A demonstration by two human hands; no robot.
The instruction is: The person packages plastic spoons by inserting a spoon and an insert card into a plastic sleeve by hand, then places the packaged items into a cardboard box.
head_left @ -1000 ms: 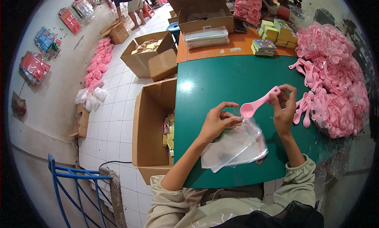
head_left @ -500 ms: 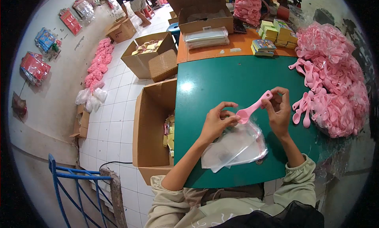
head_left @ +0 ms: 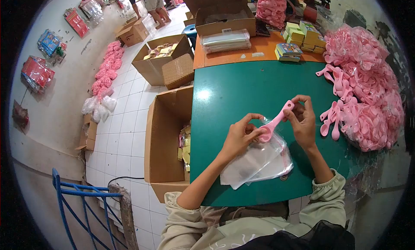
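Observation:
A pink plastic spoon (head_left: 278,117) slants over the green table, its bowl down and to the left. The thumb and fingers of my right hand (head_left: 304,125) pinch its handle near the end with the hole. My left hand (head_left: 240,136) is closed at the edge of a clear plastic bag (head_left: 280,135), with its thumb by the spoon's bowl. Film shows around the bowl, but I cannot tell how far the bowl sits inside. Beneath lie several flat clear bags (head_left: 250,163), fanned out on the table.
Pink spoons in clear plastic (head_left: 367,90) heap up along the table's right side, with loose spoons (head_left: 333,116) beside them. An open carton (head_left: 166,129) stands at the left edge. Small boxes (head_left: 288,51) and packs of film (head_left: 225,41) sit at the back. A person (head_left: 149,3) bends over a carton.
The spoon has moved slightly down and left, its bowl now closer against my left thumb and the film. My right hand has shifted a little left with it.

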